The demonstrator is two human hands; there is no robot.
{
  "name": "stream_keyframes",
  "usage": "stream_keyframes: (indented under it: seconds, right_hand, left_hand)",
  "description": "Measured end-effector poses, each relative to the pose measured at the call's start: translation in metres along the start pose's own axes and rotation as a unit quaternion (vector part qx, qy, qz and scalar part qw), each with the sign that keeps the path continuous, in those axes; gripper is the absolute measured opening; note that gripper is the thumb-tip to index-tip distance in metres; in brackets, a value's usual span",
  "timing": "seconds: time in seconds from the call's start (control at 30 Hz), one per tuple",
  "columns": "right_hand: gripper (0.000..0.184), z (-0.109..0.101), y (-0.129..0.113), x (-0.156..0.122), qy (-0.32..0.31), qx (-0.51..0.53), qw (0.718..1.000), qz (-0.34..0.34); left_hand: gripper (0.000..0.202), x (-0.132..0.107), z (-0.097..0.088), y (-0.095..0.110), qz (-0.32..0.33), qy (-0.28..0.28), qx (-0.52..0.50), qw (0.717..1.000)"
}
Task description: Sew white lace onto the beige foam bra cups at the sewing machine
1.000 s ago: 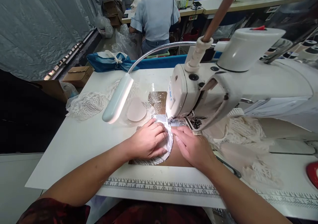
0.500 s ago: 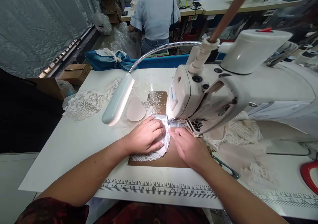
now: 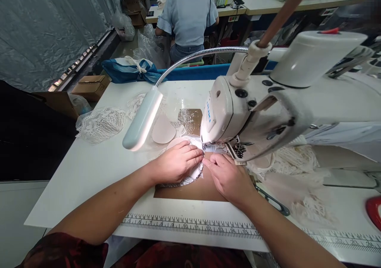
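My left hand (image 3: 176,161) lies palm down, fingers together, pressing a rounded white lace-covered piece (image 3: 193,173) flat on the table just left of the needle. My right hand (image 3: 228,175) rests beside it with fingertips pressing the piece's right edge at the presser foot. The white sewing machine head (image 3: 226,115) stands directly over the fingertips. A brown patch (image 3: 190,190) of the table surface shows under the piece.
A gooseneck lamp (image 3: 142,119) hangs over the table's left middle. A beige cup-shaped pad (image 3: 163,132) and a heap of lace (image 3: 99,123) lie behind; more lace (image 3: 300,169) piles up on the right. A printed ruler (image 3: 190,225) runs along the near edge. Another person (image 3: 187,16) sits at a far table.
The lace piece has fed away from me under the machine foot and turned slightly. Both hands moved forward with it; less of it shows below my left hand.
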State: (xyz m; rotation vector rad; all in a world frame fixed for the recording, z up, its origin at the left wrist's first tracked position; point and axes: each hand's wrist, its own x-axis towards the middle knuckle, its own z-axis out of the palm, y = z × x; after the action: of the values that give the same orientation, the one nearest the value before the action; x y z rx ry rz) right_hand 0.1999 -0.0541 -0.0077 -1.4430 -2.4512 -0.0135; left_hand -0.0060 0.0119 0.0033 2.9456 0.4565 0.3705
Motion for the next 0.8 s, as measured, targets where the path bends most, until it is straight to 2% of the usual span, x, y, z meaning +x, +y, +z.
stream_keyframes:
  seconds: [0.23, 0.53, 0.8]
  right_hand:
    - [0.045, 0.0003, -0.0013, 0.0004, -0.034, -0.015, 0.999, 0.04]
    - [0.044, 0.0066, -0.0004, 0.0037, -0.029, -0.038, 0.998, 0.046]
    - [0.043, 0.0071, -0.0006, 0.0023, -0.017, -0.033, 0.998, 0.044]
  left_hand:
    - [0.042, -0.0052, 0.0024, -0.003, -0.013, -0.029, -0.012, 0.999]
    - [0.039, -0.0014, 0.0028, 0.0025, -0.048, -0.011, 0.014, 0.999]
    - [0.039, -0.0005, 0.0042, -0.0019, -0.056, -0.031, 0.029, 0.998]
